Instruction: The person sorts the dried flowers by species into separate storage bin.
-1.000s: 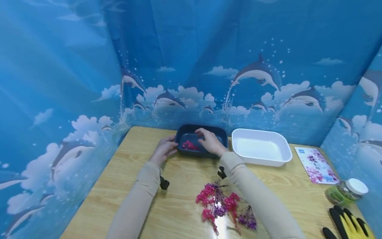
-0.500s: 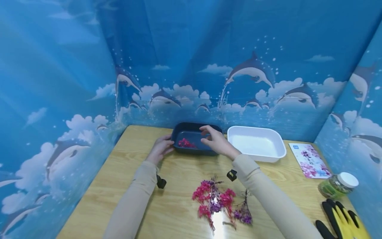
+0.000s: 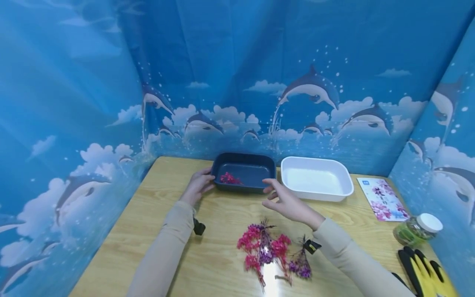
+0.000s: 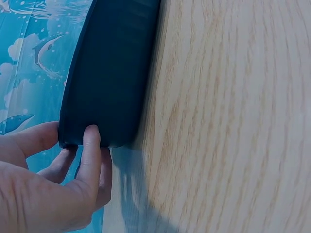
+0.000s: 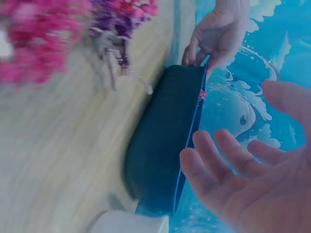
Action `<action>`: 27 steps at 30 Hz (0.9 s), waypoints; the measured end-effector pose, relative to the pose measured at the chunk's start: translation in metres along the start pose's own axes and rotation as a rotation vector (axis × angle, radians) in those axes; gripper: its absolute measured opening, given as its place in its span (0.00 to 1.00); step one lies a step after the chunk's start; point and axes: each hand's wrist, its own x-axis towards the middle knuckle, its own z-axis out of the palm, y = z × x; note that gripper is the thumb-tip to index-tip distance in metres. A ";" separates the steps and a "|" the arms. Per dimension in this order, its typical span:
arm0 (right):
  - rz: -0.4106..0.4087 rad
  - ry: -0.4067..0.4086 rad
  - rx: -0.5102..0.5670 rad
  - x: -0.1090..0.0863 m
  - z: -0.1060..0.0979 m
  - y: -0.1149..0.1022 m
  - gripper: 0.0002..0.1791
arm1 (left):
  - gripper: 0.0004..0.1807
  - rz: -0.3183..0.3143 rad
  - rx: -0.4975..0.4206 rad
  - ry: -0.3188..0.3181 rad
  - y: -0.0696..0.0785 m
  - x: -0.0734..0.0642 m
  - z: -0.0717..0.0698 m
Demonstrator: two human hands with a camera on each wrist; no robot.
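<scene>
flowers (image 3: 265,255) on counter (image 3: 219,239), near side of right grip (image 3: 289,203), long axes roughly fore-and-aft | right grip nearer, relaxed, holding nothing | left grip (image 3: 196,186) holding left end of tray (image 3: 257,171); tray runs lengthwise rightward, sprig (image 3: 229,178) inside

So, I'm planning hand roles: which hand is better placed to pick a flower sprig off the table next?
Probably the right hand: it holds nothing and is nearer the loose flower sprigs, while the left hand holds one end of the dark tray.
</scene>
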 end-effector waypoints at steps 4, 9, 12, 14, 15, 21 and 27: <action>0.002 -0.004 -0.012 -0.017 -0.002 0.006 0.39 | 0.33 -0.002 -0.012 0.004 0.002 -0.001 0.000; 0.009 0.018 -0.086 -0.036 0.001 0.013 0.40 | 0.33 -0.010 0.002 0.002 0.002 -0.001 0.001; -0.002 0.026 -0.115 -0.045 0.005 0.016 0.41 | 0.33 -0.010 0.011 0.002 0.002 -0.001 0.002; -0.001 0.028 -0.108 -0.050 0.008 0.017 0.42 | 0.33 -0.013 0.009 0.009 0.002 -0.002 0.002; -0.002 0.029 -0.107 -0.053 0.009 0.018 0.42 | 0.33 -0.012 0.010 0.009 0.002 -0.002 0.002; 0.032 0.028 -0.130 -0.062 0.014 0.021 0.42 | 0.33 -0.015 0.008 0.011 0.003 -0.004 0.002; 0.086 0.021 -0.165 -0.070 0.018 0.022 0.46 | 0.32 -0.009 0.005 0.008 0.003 -0.004 0.003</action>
